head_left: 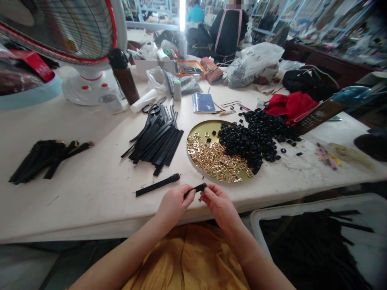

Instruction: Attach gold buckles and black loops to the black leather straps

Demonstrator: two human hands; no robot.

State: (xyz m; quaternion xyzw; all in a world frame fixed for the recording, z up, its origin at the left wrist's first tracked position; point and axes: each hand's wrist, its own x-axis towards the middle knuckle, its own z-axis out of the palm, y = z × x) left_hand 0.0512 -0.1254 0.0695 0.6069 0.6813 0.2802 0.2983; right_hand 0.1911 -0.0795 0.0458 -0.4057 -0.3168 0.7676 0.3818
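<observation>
Near the table's front edge, a short black strap stretches between my two hands. My left hand is closed round one part of it, which its fingers partly hide. The fingertips of my right hand pinch the other end. Just beyond my left hand lies another black strap with a dark piece at its right end. A round gold tray sits past my hands, bearing gold-coloured buckles and part of a heap of small black pieces. Loose black strips lie left of the tray.
A bundle of black straps lies at far left. A fan and dark bottle stand behind, near scissors, a thread spool and a blue booklet. A white bin with black strips is below right.
</observation>
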